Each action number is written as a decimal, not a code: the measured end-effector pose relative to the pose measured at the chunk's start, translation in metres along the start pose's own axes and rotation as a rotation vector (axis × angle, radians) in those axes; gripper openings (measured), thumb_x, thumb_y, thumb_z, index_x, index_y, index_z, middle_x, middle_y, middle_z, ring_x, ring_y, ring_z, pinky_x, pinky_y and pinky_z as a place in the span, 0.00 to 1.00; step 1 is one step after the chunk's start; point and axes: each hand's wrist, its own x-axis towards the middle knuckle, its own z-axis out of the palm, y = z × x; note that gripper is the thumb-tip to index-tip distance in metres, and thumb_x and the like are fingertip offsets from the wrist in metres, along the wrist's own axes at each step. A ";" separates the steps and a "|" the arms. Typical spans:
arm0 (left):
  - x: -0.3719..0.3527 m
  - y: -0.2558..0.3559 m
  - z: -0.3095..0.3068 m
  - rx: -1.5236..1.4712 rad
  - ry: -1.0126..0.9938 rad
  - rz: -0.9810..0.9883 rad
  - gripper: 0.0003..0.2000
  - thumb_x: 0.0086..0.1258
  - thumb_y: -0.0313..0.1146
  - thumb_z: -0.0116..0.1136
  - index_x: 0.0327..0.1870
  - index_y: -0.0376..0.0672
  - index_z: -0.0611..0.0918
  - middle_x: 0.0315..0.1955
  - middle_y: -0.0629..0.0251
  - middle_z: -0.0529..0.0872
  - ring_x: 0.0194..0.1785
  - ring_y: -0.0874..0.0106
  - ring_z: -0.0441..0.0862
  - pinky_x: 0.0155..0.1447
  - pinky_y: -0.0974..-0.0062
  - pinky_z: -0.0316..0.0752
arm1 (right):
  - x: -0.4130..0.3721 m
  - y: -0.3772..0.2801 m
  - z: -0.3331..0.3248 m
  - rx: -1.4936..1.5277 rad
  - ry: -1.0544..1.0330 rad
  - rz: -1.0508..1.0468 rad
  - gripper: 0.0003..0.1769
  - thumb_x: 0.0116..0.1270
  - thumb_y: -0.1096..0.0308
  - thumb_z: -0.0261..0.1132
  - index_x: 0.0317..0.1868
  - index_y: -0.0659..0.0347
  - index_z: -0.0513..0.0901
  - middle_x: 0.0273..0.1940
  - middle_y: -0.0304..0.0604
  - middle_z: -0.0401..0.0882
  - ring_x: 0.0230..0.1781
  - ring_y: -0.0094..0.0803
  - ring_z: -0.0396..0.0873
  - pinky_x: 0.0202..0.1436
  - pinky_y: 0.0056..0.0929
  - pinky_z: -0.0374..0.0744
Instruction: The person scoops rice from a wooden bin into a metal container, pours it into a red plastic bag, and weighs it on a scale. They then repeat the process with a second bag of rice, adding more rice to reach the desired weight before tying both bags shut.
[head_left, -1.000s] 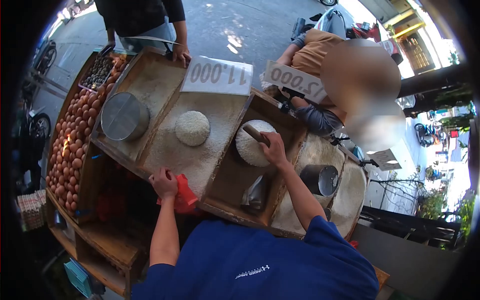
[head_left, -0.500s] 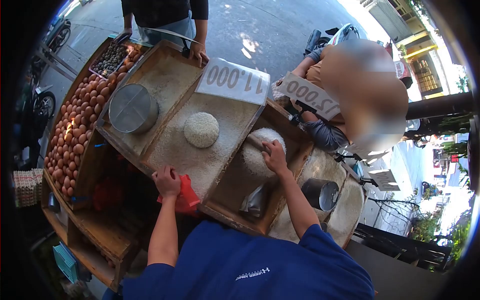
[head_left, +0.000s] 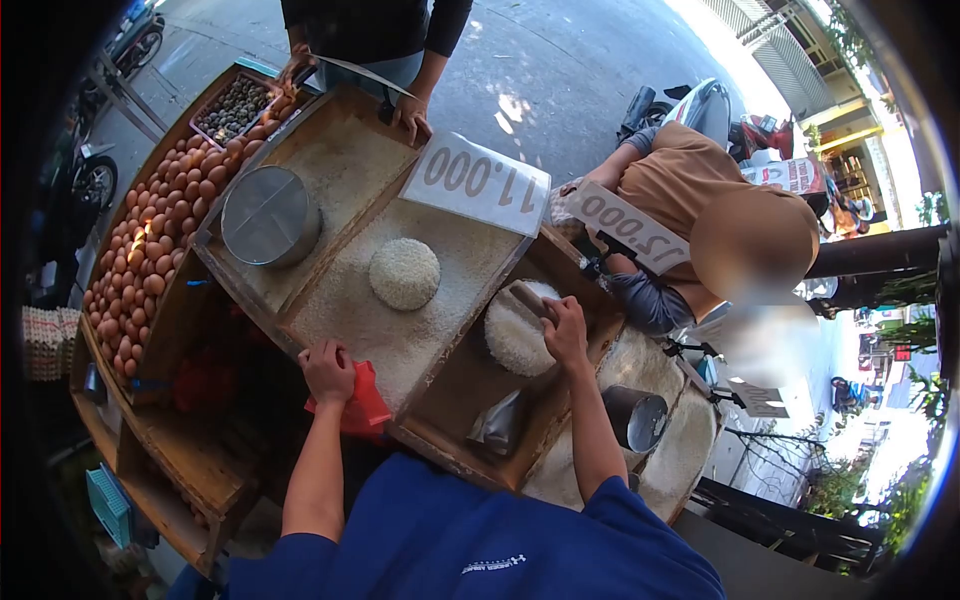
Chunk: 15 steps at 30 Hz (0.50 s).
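My right hand [head_left: 567, 338] is closed around a short flat piece of wood [head_left: 529, 301], which rests across the top of a rounded mound of white rice [head_left: 515, 335] in a wooden bin. Any container under this mound is hidden. At the near edge of the neighbouring bin, my left hand [head_left: 328, 372] grips a red plastic bag [head_left: 366, 402], its fingers curled over the bag's edge. Beside it lies loose rice [head_left: 340, 315] with another rice mound [head_left: 404, 273] on top. A shiny metallic object [head_left: 495, 425] lies low in the bin below my right hand.
A metal cylinder [head_left: 270, 216] stands in the left bin, another metal can [head_left: 634, 418] in the right one. Price signs [head_left: 478, 185] stand along the far edge. Brown eggs [head_left: 150, 255] fill the left side. One person's hand [head_left: 411, 118] rests on the far rim; another person [head_left: 690, 185] leans at the right.
My right hand and the wooden piece have shifted slightly right and down across the rice mound. My left hand still grips the red bag. The person at the far left has brought a hand near the eggs.
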 end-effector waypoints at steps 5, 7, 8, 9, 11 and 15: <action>0.002 0.001 -0.001 -0.006 -0.023 -0.026 0.03 0.54 0.27 0.56 0.29 0.45 0.78 0.30 0.65 0.79 0.39 0.64 0.78 0.51 0.67 0.64 | 0.006 0.013 0.016 -0.043 -0.090 -0.012 0.19 0.50 0.76 0.67 0.47 0.61 0.82 0.38 0.48 0.72 0.44 0.45 0.73 0.50 0.36 0.72; 0.001 0.000 0.000 0.010 -0.015 -0.019 0.03 0.54 0.28 0.56 0.29 0.44 0.78 0.30 0.64 0.79 0.39 0.64 0.78 0.51 0.67 0.64 | 0.007 0.013 0.018 -0.037 -0.075 -0.029 0.19 0.50 0.75 0.67 0.47 0.61 0.82 0.38 0.49 0.72 0.43 0.45 0.73 0.49 0.37 0.73; 0.000 0.000 -0.001 0.008 -0.013 -0.025 0.03 0.54 0.28 0.56 0.29 0.44 0.78 0.30 0.64 0.79 0.39 0.64 0.78 0.51 0.67 0.64 | 0.007 0.014 0.020 -0.029 -0.057 -0.039 0.19 0.50 0.75 0.67 0.47 0.61 0.82 0.38 0.49 0.73 0.43 0.45 0.73 0.49 0.37 0.73; 0.001 0.001 -0.001 0.012 -0.016 -0.028 0.03 0.54 0.28 0.56 0.29 0.44 0.78 0.30 0.64 0.80 0.39 0.64 0.78 0.52 0.67 0.64 | 0.006 0.015 0.022 -0.032 -0.059 -0.044 0.19 0.50 0.75 0.67 0.47 0.61 0.82 0.38 0.49 0.73 0.43 0.45 0.73 0.49 0.37 0.73; 0.001 0.001 -0.001 0.012 -0.016 -0.036 0.03 0.53 0.28 0.56 0.29 0.44 0.78 0.31 0.64 0.80 0.39 0.64 0.78 0.52 0.67 0.64 | 0.003 0.014 0.024 0.026 -0.101 -0.041 0.20 0.51 0.76 0.66 0.47 0.60 0.82 0.38 0.50 0.73 0.42 0.46 0.74 0.48 0.38 0.73; 0.001 0.003 -0.002 0.009 -0.010 -0.038 0.03 0.53 0.28 0.56 0.29 0.44 0.78 0.31 0.64 0.80 0.39 0.63 0.77 0.52 0.67 0.64 | -0.014 0.003 0.028 0.097 -0.186 -0.031 0.20 0.52 0.77 0.64 0.48 0.60 0.82 0.38 0.51 0.73 0.43 0.47 0.74 0.49 0.37 0.73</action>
